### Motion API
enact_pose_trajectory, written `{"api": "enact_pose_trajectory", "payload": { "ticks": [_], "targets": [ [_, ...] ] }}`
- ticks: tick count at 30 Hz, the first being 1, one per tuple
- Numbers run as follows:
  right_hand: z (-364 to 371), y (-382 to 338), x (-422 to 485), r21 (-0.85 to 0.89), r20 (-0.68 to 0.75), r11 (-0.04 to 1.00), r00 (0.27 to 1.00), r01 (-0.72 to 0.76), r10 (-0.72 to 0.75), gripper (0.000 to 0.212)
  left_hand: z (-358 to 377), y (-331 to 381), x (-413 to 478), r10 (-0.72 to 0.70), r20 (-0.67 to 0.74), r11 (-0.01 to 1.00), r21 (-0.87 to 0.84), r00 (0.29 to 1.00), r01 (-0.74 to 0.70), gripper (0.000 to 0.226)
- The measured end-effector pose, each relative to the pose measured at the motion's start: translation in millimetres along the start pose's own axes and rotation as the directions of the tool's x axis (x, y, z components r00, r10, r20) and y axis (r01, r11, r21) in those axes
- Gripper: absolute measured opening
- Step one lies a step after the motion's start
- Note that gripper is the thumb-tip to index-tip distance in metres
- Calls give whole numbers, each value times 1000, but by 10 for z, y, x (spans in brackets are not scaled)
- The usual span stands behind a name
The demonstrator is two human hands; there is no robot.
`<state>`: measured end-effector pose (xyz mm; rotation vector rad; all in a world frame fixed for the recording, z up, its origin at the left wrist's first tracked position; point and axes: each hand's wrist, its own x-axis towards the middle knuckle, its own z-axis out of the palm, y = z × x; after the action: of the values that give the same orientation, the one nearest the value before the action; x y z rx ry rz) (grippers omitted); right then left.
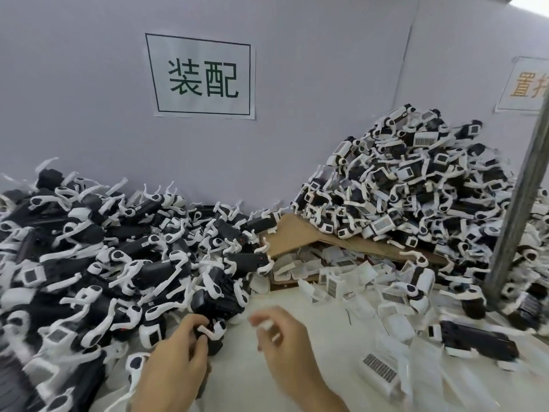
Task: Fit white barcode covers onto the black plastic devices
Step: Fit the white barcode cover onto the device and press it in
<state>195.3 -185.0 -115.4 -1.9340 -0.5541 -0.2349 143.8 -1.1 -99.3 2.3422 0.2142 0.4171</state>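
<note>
A large heap of black plastic devices [118, 263] with white arms covers the left of the table. My left hand [178, 355] grips one black device [212, 331] at the heap's near edge, fingers curled round its white-tipped end. My right hand [282, 337] hovers just right of it, blurred, fingers loosely curled with nothing visible in them. Loose white barcode covers [341, 278] spill from a cardboard box [300, 233] at centre. One more white cover [378, 367] lies near right. A pile of devices with covers fitted [416, 185] rises at back right.
A lavender wall with a printed sign [202, 75] stands behind the table. A grey metal post [523, 209] leans up at the right. A single black device [475, 341] lies on the white tabletop [315, 328] at the right.
</note>
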Motion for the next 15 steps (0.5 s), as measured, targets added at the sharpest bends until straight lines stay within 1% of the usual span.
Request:
{"api": "enact_pose_trajectory", "payload": {
  "ticks": [3,6,8,10,11,13,14,15],
  "targets": [
    [142,122,-97,-80,64,996,997,46,-41,35,15,-26,6,1,-57,997,-79,998,-5,26],
    [184,126,-138,-84,67,994,996,71,-66,32,15,19,-36,20,-81,993,-116,997,-29,30],
    [185,100,-152,-79,71,994,995,81,-76,30,-1,49,-45,25,-104,984,-174,994,-42,33],
    [177,53,-162,-68,83,994,994,83,-77,30,-56,88,-39,15,-148,956,-286,989,-57,37],
    [172,25,-169,-72,96,993,992,88,-81,32,-83,118,-57,15,-155,922,-381,988,-74,36],
    [173,-36,-186,-91,145,989,984,114,-100,38,-179,144,-89,12,-124,832,-549,992,-78,34],
    [177,-74,-200,-86,171,987,978,133,-117,43,-237,155,-87,-4,-87,780,-624,996,-52,32],
    [184,-110,-213,-64,185,985,972,158,-144,48,-282,180,-57,-14,-51,703,-711,999,-27,29]
  ]
}}
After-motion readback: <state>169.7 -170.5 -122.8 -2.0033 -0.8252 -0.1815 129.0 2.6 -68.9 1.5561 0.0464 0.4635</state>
